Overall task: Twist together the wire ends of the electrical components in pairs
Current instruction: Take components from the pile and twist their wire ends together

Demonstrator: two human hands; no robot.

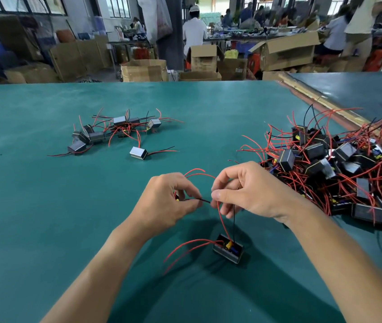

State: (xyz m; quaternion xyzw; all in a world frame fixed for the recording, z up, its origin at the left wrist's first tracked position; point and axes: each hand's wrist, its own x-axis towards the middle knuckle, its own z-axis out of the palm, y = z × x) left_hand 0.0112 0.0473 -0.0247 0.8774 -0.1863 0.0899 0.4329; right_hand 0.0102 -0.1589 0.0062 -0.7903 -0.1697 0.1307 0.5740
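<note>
With my left hand [169,203] pinching a thin black wire end [205,201] and my right hand [250,194] pinching the red and black leads [220,217] of the small black box-shaped component [228,251] hanging low over the green table [45,206], I judge these light, springy wires want gripping near their tips

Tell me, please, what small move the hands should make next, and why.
Probably roll the thumb and forefinger of the right hand to twist the ends together: the left hand pinches a black wire whose tip meets that pinch, where red and black wires from the component below run up.
</note>
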